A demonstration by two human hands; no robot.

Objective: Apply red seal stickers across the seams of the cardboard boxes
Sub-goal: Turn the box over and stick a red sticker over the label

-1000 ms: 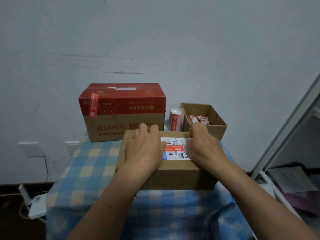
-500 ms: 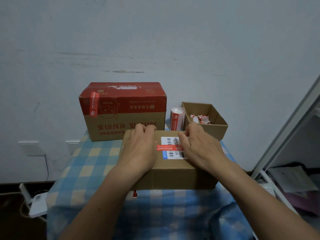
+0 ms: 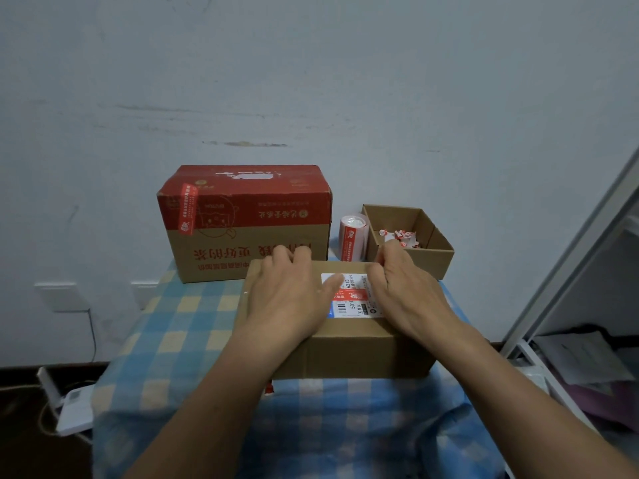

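Plain brown cardboard box (image 3: 345,354) on blue checked tablecloth (image 3: 179,333). Left hand (image 3: 290,299), right hand (image 3: 404,292) flat atop, fingers straight, gripping nothing. Red rectangular seal sticker (image 3: 356,294) between.

Box (image 3: 345,347) at table (image 3: 179,340) front. Left hand (image 3: 294,299) and right hand (image 3: 408,295) on top, label (image 3: 352,310) between. Big box (image 3: 249,236) behind-left, open box (image 3: 439,257) behind-right, roll (image 3: 351,238) between them. Scraps (image 3: 401,236) in open box.
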